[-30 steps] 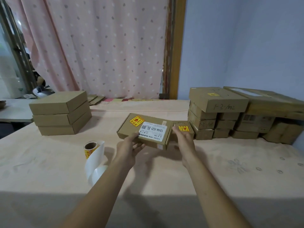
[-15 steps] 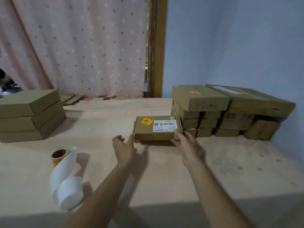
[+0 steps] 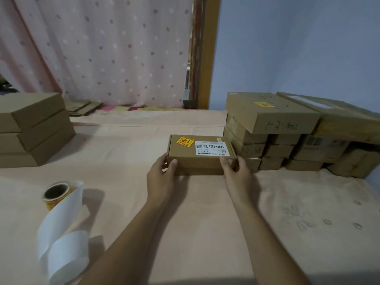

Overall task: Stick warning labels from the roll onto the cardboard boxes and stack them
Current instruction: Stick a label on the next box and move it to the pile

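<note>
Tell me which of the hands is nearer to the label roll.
Left. The left hand grips the near-left corner of the labelled box, on the side facing the label roll; the right hand holds the box's far, right corner.

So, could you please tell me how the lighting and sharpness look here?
Head view: dim, soft light; a dark shadow band crosses the table at the bottom edge; wide-angle bending near the borders; the labelled box stays sharp, its barcode text readable.

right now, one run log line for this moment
step: placing labelled box on table | left hand: on box left end | right hand: on right end | label roll: untouched
</note>
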Available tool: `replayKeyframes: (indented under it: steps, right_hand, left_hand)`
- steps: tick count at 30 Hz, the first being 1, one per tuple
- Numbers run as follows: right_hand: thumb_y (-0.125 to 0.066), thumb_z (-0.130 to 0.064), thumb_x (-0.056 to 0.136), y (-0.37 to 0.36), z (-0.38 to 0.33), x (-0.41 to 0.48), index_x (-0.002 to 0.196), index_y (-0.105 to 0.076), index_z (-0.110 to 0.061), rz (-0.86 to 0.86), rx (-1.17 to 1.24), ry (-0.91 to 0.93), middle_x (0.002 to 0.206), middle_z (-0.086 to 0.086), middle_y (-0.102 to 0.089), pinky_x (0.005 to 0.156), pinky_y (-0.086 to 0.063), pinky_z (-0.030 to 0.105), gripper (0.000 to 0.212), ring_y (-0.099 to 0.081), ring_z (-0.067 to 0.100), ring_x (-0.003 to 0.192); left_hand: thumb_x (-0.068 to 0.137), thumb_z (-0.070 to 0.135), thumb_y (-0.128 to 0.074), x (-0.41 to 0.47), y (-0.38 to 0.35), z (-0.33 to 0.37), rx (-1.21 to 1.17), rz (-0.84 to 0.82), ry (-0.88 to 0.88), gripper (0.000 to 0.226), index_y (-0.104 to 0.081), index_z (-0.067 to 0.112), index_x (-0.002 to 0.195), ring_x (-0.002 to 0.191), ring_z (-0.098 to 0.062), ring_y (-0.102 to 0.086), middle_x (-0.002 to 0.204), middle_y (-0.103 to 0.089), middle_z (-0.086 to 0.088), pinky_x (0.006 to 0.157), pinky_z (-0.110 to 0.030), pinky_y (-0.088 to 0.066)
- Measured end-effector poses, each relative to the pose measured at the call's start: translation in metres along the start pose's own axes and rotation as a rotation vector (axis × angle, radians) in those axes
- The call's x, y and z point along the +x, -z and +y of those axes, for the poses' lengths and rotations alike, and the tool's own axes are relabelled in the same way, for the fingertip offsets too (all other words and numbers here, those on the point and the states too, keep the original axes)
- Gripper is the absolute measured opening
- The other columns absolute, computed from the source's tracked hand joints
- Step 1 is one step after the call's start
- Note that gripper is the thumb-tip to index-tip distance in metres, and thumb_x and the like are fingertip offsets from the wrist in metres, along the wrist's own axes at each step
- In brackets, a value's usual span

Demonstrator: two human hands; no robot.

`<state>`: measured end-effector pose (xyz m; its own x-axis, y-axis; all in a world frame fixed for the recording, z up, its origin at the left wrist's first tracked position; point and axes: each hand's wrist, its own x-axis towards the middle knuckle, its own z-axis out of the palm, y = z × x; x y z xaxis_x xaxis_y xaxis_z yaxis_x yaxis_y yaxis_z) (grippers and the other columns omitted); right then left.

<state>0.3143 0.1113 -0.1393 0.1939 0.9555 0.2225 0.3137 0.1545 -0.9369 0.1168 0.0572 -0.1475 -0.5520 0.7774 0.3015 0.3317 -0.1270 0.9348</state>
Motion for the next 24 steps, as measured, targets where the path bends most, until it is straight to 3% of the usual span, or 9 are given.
replayKeyframes:
  steps: [5, 8, 10, 14, 17, 18, 20, 22, 24]
  right_hand:
    - [-0.069, -0.079, 0.066, -0.003, 0.012, 0.004, 0.116, -0.067, -0.027, -0.015, 0.120, -0.032, 0.107, -0.008, -0.074, 0.092, -0.058, 0.047, 0.072, -0.070, 0.019, 0.102]
    - [-0.073, -0.080, 0.057, -0.004, 0.008, -0.001, 0.111, -0.069, -0.024, -0.044, 0.148, -0.043, 0.105, -0.004, -0.076, 0.091, -0.058, 0.047, 0.078, -0.071, 0.021, 0.101]
    - [-0.083, -0.069, 0.062, -0.005, 0.007, -0.004, 0.101, -0.072, -0.021, -0.081, 0.147, -0.053, 0.097, -0.002, -0.076, 0.085, -0.059, 0.043, 0.063, -0.072, 0.020, 0.094]
    - [-0.069, -0.061, 0.087, -0.001, 0.001, -0.009, 0.098, -0.073, -0.019, -0.099, 0.097, -0.042, 0.102, -0.007, -0.071, 0.068, -0.039, 0.005, 0.043, -0.063, 0.011, 0.093]
    - [-0.059, -0.063, 0.094, 0.002, 0.003, -0.006, 0.119, -0.065, -0.022, -0.127, 0.157, -0.090, 0.112, -0.009, -0.064, 0.067, -0.031, -0.007, 0.049, -0.054, 0.010, 0.101]
    - [-0.061, -0.069, 0.088, -0.002, 0.007, -0.003, 0.127, -0.062, -0.023, -0.150, 0.193, -0.085, 0.120, -0.011, -0.065, 0.079, -0.034, -0.005, 0.060, -0.056, 0.009, 0.108]
    - [-0.064, -0.079, 0.073, -0.009, 0.005, -0.004, 0.138, -0.055, -0.033, -0.202, 0.220, -0.042, 0.134, -0.014, -0.064, 0.108, -0.044, 0.025, 0.080, -0.058, 0.008, 0.122]
    - [-0.069, -0.073, 0.076, -0.014, 0.005, -0.002, 0.135, -0.051, -0.048, -0.269, 0.243, -0.032, 0.129, -0.025, -0.063, 0.110, -0.046, 0.037, 0.067, -0.059, 0.002, 0.122]
    - [-0.071, -0.058, 0.087, -0.015, 0.001, -0.002, 0.129, -0.050, -0.055, -0.326, 0.261, 0.000, 0.122, -0.034, -0.056, 0.104, -0.044, 0.028, 0.047, -0.056, -0.007, 0.116]
  left_hand:
    - [0.101, 0.025, -0.060, 0.007, 0.001, -0.007, 0.058, 0.050, 0.020, 0.027, -0.069, 0.017, 0.124, 0.099, -0.012, -0.063, 0.112, -0.070, 0.006, 0.081, -0.023, -0.049]
    - [0.100, 0.026, -0.062, 0.007, 0.002, -0.009, 0.063, 0.093, 0.035, 0.030, -0.066, 0.015, 0.127, 0.105, -0.016, -0.062, 0.121, -0.067, 0.000, 0.085, -0.026, -0.042]
    - [0.098, 0.026, -0.064, 0.007, 0.004, -0.007, 0.075, 0.125, 0.052, 0.039, -0.058, 0.013, 0.134, 0.107, -0.015, -0.056, 0.131, -0.055, -0.004, 0.089, -0.026, -0.040]
    - [0.095, 0.028, -0.070, 0.005, 0.008, -0.005, 0.041, 0.198, 0.122, 0.062, -0.040, 0.006, 0.145, 0.125, -0.025, -0.051, 0.143, -0.037, -0.010, 0.105, -0.038, -0.045]
    - [0.096, 0.033, -0.067, -0.002, 0.013, -0.003, -0.016, 0.179, 0.192, 0.051, -0.046, 0.010, 0.137, 0.115, -0.024, -0.055, 0.134, -0.047, -0.006, 0.094, -0.036, -0.044]
    - [0.097, 0.034, -0.065, -0.006, 0.012, -0.002, -0.048, 0.152, 0.224, 0.045, -0.048, 0.013, 0.133, 0.112, -0.021, -0.056, 0.129, -0.052, -0.003, 0.092, -0.034, -0.043]
    - [0.096, 0.039, -0.066, -0.013, 0.008, -0.001, -0.100, 0.093, 0.263, 0.035, -0.051, 0.023, 0.123, 0.107, -0.015, -0.060, 0.119, -0.062, 0.006, 0.093, -0.037, -0.048]
    - [0.091, 0.043, -0.071, -0.017, 0.003, -0.001, -0.152, 0.065, 0.252, 0.031, -0.054, 0.033, 0.115, 0.103, -0.002, -0.064, 0.110, -0.067, 0.018, 0.097, -0.040, -0.053]
    - [0.091, 0.039, -0.072, -0.019, -0.002, 0.002, -0.224, 0.026, 0.237, 0.032, -0.056, 0.035, 0.118, 0.106, 0.003, -0.064, 0.111, -0.068, 0.021, 0.098, -0.037, -0.053]
